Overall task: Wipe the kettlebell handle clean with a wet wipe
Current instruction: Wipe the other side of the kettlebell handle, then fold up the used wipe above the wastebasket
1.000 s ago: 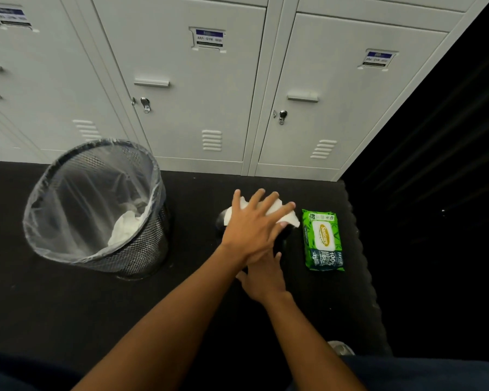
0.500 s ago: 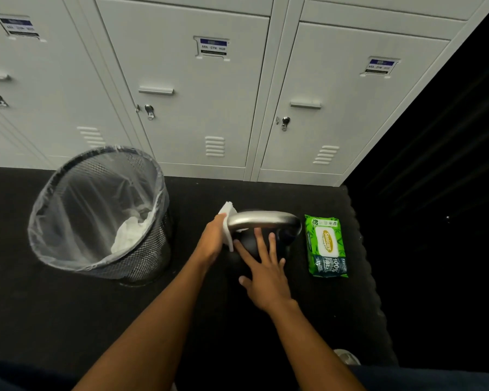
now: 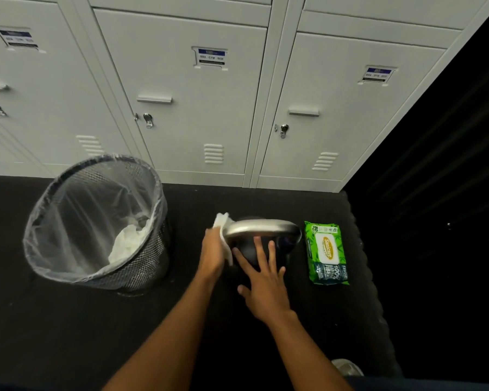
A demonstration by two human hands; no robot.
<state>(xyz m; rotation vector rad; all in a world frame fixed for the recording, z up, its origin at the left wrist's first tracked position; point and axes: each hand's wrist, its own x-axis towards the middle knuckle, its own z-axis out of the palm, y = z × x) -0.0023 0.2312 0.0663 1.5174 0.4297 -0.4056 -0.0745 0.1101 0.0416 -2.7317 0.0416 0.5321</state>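
We are gripping wet wipe point(image 3: 223, 222) in left hand point(image 3: 213, 251), clamping it round 9 o'clock end of kettlebell handle point(image 3: 261, 227). We are resting right hand point(image 3: 264, 283), fingers straight and spread, on kettlebell point(image 3: 283, 249) body. Kettlebell is standing on dark floor point(image 3: 68, 320); wipes pack point(image 3: 326, 252) at its 3 o'clock, bin point(image 3: 141, 266) at 9 o'clock.

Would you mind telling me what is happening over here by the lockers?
A person is cleaning a kettlebell on the dark floor. Their left hand holds a white wet wipe around the left end of the steel handle, while the right hand rests with straight fingers on its black body. A green wipes pack lies to the right, and a lined mesh bin stands to the left.
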